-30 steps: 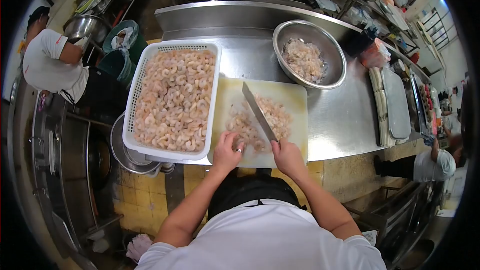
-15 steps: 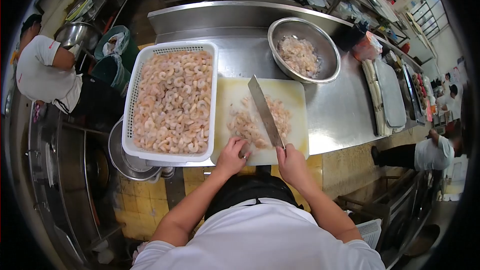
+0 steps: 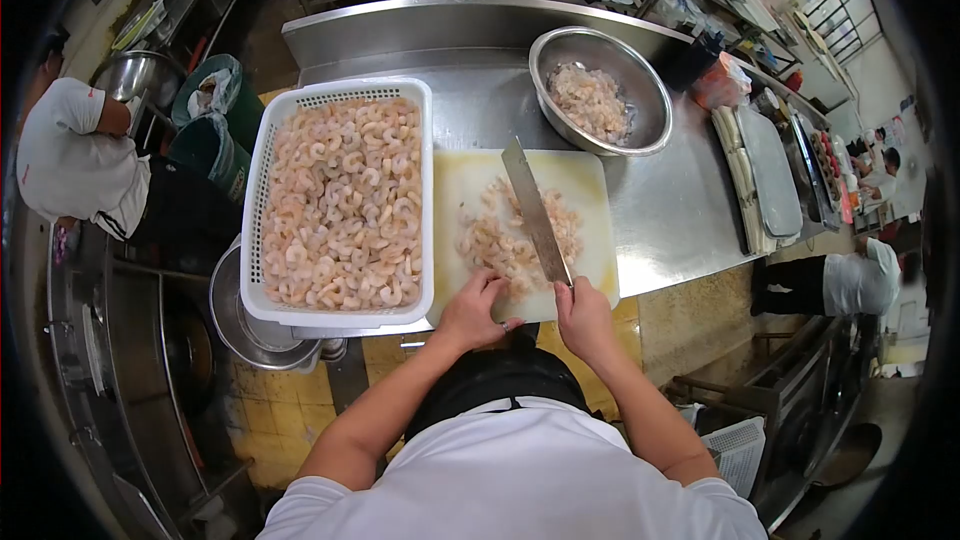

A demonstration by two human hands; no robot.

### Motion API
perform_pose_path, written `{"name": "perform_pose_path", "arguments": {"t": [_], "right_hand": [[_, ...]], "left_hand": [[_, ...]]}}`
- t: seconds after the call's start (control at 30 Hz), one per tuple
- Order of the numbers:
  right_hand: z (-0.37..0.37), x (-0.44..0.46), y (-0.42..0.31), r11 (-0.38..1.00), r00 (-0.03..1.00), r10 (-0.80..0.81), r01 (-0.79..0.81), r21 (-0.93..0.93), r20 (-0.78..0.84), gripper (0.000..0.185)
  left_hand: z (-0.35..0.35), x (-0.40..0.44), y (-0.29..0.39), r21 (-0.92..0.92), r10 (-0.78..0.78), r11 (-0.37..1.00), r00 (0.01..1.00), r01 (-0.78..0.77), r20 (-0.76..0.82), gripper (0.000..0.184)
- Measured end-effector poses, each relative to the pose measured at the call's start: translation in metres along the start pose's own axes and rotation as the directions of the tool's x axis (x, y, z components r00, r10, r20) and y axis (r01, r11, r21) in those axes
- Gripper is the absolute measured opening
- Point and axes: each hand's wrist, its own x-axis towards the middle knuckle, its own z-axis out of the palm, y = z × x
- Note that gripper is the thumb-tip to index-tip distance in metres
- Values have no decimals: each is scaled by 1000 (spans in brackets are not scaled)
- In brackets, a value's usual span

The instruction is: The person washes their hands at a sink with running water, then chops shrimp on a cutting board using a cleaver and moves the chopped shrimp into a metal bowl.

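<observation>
My right hand (image 3: 583,320) grips the handle of a broad-bladed kitchen knife (image 3: 537,212), its blade slanting up and left over the cutting board (image 3: 597,250). Chopped shrimp (image 3: 490,240) lies on the board on both sides of the blade. At the board's near edge is my left hand (image 3: 474,314), thumb apart from the fingers, fingertips by the lower edge of the shrimp pile; nothing shows in its grasp. To the left stands a white plastic basket (image 3: 427,200) heaped with peeled shrimp (image 3: 340,205). Behind the board, a metal bowl (image 3: 653,105) holds more shrimp pieces (image 3: 588,100).
A metal pot (image 3: 226,305) sits below the basket's left side. Trays (image 3: 768,175) and a plastic bag (image 3: 722,82) rest at the counter's right. Green bins (image 3: 212,148) and a person (image 3: 85,155) are at left; another person (image 3: 850,280) stands at right.
My left thumb has spread away from the fingers, and that hand has shifted slightly right along the shrimp. The knife stays over the pile. The view has shifted slightly.
</observation>
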Motion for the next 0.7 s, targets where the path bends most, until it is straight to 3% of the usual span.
{"name": "perform_pose_path", "arguments": {"t": [0.13, 0.27, 0.43, 0.57, 0.7], "right_hand": [[30, -2, 28, 998, 1000, -22, 23, -51, 16, 36], [15, 10, 17, 996, 999, 2, 1, -87, 38, 35], [1, 8, 0, 999, 999, -43, 43, -2, 26, 37], [31, 16, 34, 991, 992, -109, 113, -65, 60, 36], [0, 11, 18, 994, 994, -44, 54, -91, 105, 35]], "left_hand": [[7, 3, -5, -21, -74, 997, 995, 76, 72, 51], [18, 5, -8, -7, -63, 998, 998, 63, -10, 38], [26, 6, -11, -34, -107, 994, 993, 105, -43, 28], [28, 11, -12, -29, -70, 997, 994, 68, -88, 27], [29, 10, -11, -22, -114, 993, 988, 112, -101, 27]]}}
